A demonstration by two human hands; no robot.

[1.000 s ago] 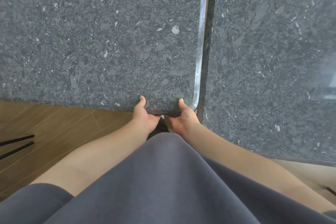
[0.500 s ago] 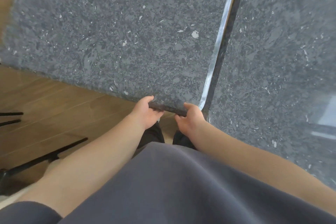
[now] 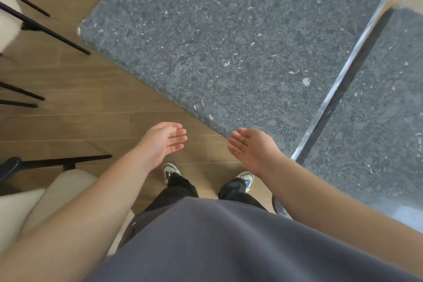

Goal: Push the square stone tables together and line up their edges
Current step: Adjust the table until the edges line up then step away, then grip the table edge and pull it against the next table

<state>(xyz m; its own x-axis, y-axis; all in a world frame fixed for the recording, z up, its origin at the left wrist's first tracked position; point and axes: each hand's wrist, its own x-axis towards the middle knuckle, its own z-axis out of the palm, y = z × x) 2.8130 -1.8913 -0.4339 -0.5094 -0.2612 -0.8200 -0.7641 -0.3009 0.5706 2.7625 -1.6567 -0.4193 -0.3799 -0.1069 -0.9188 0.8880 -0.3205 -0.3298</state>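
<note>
The wooden floor (image 3: 96, 107) takes up the left and lower middle of the view. Over it stand two square stone counters, side by side. The left counter (image 3: 229, 41) is the larger in view, speckled grey with rounded corners, and it lies tilted across the frame. The right counter (image 3: 384, 107) runs off the right edge. A narrow dark gap (image 3: 348, 80) runs between their facing edges, with a bright polished strip along the left counter's side. At the far end the left counter's corner reaches further than the right one's.

At the bottom is the person's grey shirt (image 3: 229, 247), with black trousers (image 3: 183, 188) and two pale shoes (image 3: 169, 170) on the floor below.

On the left stand cream chairs with thin black legs: one seat (image 3: 34, 204) near the left forearm, another (image 3: 9, 23) at the upper left edge, well apart from the counters.

The left hand (image 3: 163, 142) hovers over the floor, its grip spread, fingers relaxed, holding nothing. The right hand (image 3: 254, 146) hangs just beside the left counter's near edge, palm turned up, its grip likewise spread and empty.
</note>
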